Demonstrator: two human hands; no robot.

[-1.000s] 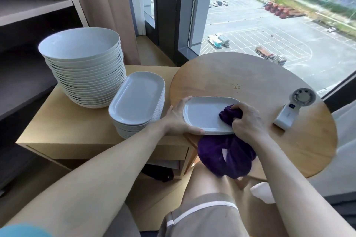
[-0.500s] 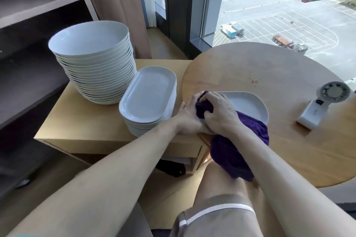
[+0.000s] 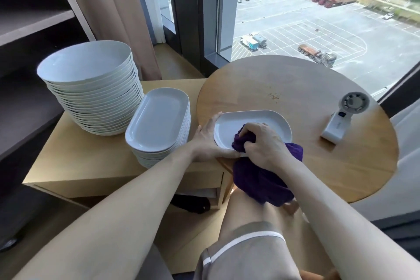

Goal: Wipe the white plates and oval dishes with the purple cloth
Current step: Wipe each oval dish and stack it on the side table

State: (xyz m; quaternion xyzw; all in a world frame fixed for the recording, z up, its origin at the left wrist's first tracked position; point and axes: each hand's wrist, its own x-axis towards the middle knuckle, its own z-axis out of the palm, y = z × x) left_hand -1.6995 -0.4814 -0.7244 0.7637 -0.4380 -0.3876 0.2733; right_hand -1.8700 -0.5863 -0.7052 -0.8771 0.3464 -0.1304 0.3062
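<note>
My right hand is bunched tight around the purple cloth and now presses it onto the near middle of the oval dish; half a second ago it was over at the dish's left end, and a second ago at the right end. So I am in back-and-forth strokes, and the inside of this dish looks close to fully covered. My left hand has not let go: fingers spread narrow along the dish's left rim, thumb on the near edge, pinning it flat on the round table near its left edge. Most of the cloth hangs off the near table edge over my knee. To the left, on the cabinet, the stack of oval dishes and the stack of plates farther left wait. At the right lies a handheld fan, well apart.
</note>
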